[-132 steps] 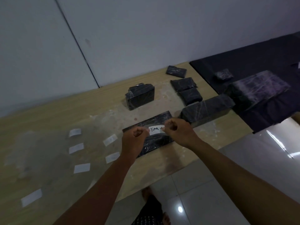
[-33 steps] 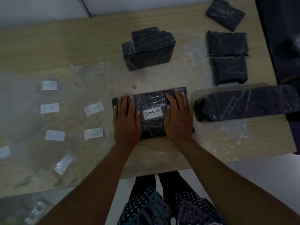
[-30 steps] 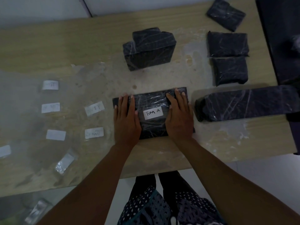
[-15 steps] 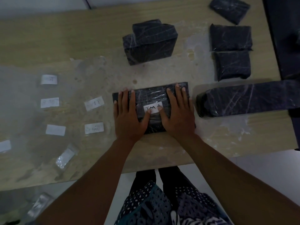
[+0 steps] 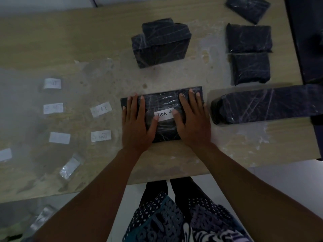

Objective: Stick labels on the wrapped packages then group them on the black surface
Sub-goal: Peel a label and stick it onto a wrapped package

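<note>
Both hands lie flat on the flat wrapped package [image 5: 163,117] at the near edge of the bench [image 5: 87,41]. The left hand [image 5: 135,122] and right hand [image 5: 193,119] have their fingers straight and spread, gripping nothing; each thumb touches one end of the white label [image 5: 164,114], which reads "TIM A" as far as it shows. The label looks seated, so the step in hand is likely the final smoothing. To do it well, press from the label's middle outward with the thumbs so no bubble or lifted corner stays on the slick film, and keep the palms down so the package cannot slide. Spare labels [image 5: 101,109] lie to the left. A long wrapped package [image 5: 265,105] sits just right, reaching the black surface [image 5: 307,41], where this package probably belongs next.
</note>
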